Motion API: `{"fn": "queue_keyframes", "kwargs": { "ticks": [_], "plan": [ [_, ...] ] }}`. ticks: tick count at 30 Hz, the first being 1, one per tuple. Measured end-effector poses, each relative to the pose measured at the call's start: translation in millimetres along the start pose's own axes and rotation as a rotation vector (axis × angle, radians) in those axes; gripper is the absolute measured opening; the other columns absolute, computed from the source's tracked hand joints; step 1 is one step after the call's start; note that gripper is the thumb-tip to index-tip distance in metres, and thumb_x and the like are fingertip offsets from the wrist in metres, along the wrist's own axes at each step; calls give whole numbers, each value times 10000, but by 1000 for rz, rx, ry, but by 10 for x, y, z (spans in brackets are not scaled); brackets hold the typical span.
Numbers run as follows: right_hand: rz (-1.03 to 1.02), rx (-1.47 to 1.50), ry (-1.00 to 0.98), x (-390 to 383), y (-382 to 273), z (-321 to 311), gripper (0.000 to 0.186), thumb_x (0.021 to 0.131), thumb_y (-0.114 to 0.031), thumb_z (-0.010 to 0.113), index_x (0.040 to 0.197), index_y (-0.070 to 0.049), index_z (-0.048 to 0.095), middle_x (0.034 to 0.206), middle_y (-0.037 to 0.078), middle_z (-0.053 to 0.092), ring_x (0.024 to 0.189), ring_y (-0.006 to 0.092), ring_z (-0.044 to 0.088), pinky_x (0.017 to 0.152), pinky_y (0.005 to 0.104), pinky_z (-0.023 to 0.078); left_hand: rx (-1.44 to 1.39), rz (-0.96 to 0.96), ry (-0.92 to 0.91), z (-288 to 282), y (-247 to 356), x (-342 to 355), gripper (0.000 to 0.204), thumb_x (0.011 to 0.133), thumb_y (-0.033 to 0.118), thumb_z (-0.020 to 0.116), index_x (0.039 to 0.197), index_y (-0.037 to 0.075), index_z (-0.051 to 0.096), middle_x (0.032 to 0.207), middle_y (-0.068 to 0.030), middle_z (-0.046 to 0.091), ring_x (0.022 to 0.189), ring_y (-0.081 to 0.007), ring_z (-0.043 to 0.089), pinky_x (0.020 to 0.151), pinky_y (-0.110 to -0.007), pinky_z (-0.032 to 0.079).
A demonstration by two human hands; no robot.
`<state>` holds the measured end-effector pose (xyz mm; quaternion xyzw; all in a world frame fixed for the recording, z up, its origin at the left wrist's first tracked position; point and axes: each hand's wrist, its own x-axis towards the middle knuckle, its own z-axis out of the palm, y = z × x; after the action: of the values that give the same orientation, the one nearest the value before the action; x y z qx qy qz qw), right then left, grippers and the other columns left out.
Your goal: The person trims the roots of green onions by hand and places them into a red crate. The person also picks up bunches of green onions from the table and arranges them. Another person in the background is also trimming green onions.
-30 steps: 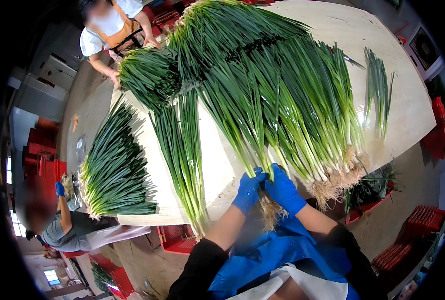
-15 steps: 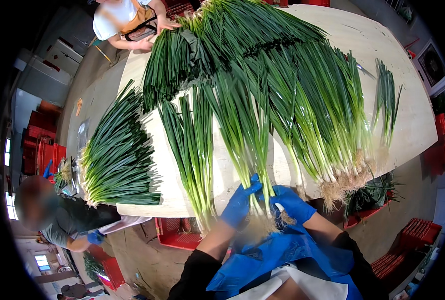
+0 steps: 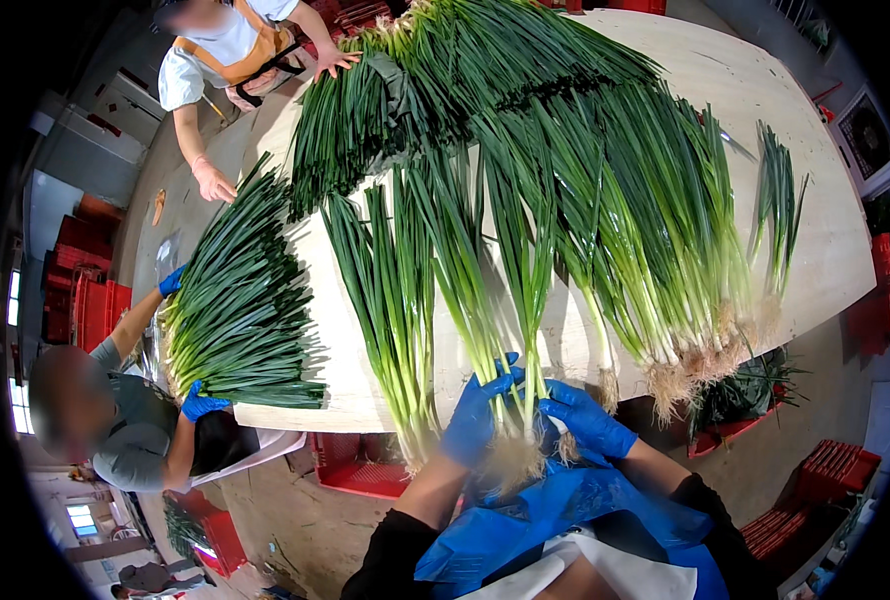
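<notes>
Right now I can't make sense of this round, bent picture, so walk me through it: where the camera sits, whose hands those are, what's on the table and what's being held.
The camera sits on a person's head and looks down through a very wide lens, so straight edges curve and the corners go black. The two forearms rising from the lower edge are the wearer's own, in blue gloves. The left hand and right hand close around the pale lower ends of a small bunch of scallions, just above their roots, at the near edge of the wooden table. More scallions lie in rows and piles across the table, roots toward the wearer. Two other people work at the far left: one in blue gloves handles a fanned pile, and one in a white shirt reaches into another heap.
</notes>
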<state>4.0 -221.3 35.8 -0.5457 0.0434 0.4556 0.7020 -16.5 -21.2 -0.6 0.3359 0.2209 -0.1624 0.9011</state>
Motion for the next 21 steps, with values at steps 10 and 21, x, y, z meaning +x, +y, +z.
{"fn": "queue_keyframes", "kwargs": {
  "ticks": [10, 21],
  "plan": [
    [-312, -824, -239, 292, -46, 131, 281, 804, -202, 564, 1022, -35, 623, 1030, 241, 602, 902, 385, 584, 772, 452, 475, -63, -114, -99, 177, 83, -69, 476, 884, 44, 554, 1329, -13, 394, 1215, -229, 552, 1201, -363, 504, 990, -437, 455],
    [-183, -1019, 46, 938, -1211, 73, 284, 911, -294, 568, 1038, -49, 634, 885, 105, 648, 761, 157, 622, 703, 307, 507, 71, -103, 13, 202, 264, -332, 527, 821, -1, 619, 1306, -9, 413, 1141, -167, 600, 958, -267, 631, 816, -357, 542]
  ]
}}
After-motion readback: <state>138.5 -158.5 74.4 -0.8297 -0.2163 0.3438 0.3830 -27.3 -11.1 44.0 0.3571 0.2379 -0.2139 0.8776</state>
